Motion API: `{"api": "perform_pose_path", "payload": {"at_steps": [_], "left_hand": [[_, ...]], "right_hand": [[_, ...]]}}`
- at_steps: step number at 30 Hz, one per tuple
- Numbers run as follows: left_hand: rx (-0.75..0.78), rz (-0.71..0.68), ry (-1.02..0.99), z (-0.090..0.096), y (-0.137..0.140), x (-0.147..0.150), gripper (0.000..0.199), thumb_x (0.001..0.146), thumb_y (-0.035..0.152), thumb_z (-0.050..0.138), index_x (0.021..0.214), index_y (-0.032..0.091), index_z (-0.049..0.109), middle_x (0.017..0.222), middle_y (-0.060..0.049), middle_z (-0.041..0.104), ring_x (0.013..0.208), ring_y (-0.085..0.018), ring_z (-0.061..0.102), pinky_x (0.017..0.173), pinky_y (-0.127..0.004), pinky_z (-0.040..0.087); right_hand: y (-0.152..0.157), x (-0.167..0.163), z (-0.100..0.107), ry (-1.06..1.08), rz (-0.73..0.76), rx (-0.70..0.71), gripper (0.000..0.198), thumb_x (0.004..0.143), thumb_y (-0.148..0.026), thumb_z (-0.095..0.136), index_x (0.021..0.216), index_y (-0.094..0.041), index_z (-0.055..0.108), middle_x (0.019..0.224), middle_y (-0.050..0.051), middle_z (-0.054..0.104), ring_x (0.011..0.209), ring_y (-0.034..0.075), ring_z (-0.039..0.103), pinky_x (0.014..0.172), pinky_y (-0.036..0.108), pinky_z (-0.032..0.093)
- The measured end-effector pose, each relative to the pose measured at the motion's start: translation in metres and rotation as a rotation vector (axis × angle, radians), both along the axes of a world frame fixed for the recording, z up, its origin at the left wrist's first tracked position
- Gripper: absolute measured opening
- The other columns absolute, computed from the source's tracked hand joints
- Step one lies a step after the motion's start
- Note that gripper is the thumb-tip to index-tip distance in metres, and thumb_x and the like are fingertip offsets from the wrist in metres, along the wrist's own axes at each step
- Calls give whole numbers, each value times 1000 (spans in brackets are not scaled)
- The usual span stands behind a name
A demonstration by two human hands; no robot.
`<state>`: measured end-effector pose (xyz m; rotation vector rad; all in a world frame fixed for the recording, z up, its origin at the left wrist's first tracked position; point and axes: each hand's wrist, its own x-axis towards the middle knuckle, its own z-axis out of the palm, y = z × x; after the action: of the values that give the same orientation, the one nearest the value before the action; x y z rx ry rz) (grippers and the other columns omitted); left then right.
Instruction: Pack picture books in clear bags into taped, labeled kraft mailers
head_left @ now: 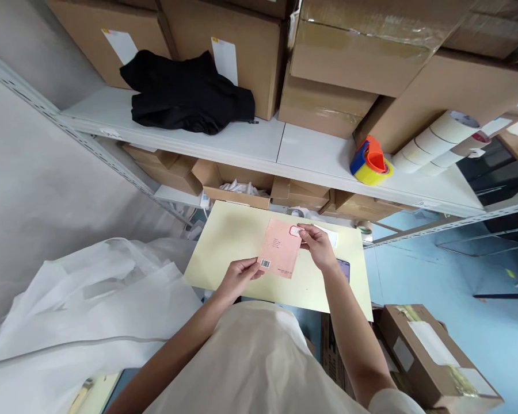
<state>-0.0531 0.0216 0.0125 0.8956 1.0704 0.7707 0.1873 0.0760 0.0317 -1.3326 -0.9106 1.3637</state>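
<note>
A pink, thin book (278,253) is held above the pale yellow tabletop (224,241), its printed side with a barcode facing up. The lower left corner is pinched between the thumb and fingers of my left hand (239,276). At the upper right corner, my right hand (317,244) is closed on the book's edge, its thumb by a small red-bordered white label (295,231). Whether that label is fully stuck down I cannot tell. Behind my right hand lies a white paper (330,237). A phone (344,269) is partly hidden by my right forearm.
On the shelf (259,141) ahead are a black garment (190,95), a tape dispenser (371,164), tape rolls (435,141) and cardboard boxes (332,69). White sheeting (99,299) bulges at left. A taped carton (440,356) stands at lower right.
</note>
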Motion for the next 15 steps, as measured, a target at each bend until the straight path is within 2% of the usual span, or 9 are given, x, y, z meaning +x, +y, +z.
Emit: {"api": "perform_pose_path", "payload": {"at_steps": [4,8,10,12,15], "left_hand": [[1,-3,-25,0,0,-1,41,76,46,69,106,19,72,104,-9,72,93,-20,68,95,-39,50],[-19,59,-65,-3,0,0,46,74,45,71,113,19,69,100,-9,73,84,-18,68,91,-39,51],[-34,43,-83,-4,-1,0,44,75,44,70,112,20,69,99,-8,72,79,-16,66,87,-36,52],[-53,6,-111,-4,-1,0,40,75,42,70,109,20,71,97,-7,71,72,-13,61,80,-32,51],[-94,-79,-174,-2,-2,3,37,75,40,70,106,19,73,83,-5,68,62,-9,52,67,-26,46]], "right_hand": [[1,2,-4,14,10,-2,40,68,-47,74,97,-21,68,80,1,70,70,14,63,65,31,54],[0,3,-9,30,27,22,37,72,-50,69,96,-22,68,81,1,69,71,14,62,68,33,53],[-2,4,-7,1,29,68,35,74,-51,67,93,-23,68,82,2,69,74,15,62,72,34,52],[-2,4,-2,-63,42,149,32,74,-51,68,91,-24,69,90,3,68,82,17,62,78,35,51],[0,4,12,-164,135,295,35,73,-51,70,99,-28,68,116,6,63,103,21,59,88,38,48]]}}
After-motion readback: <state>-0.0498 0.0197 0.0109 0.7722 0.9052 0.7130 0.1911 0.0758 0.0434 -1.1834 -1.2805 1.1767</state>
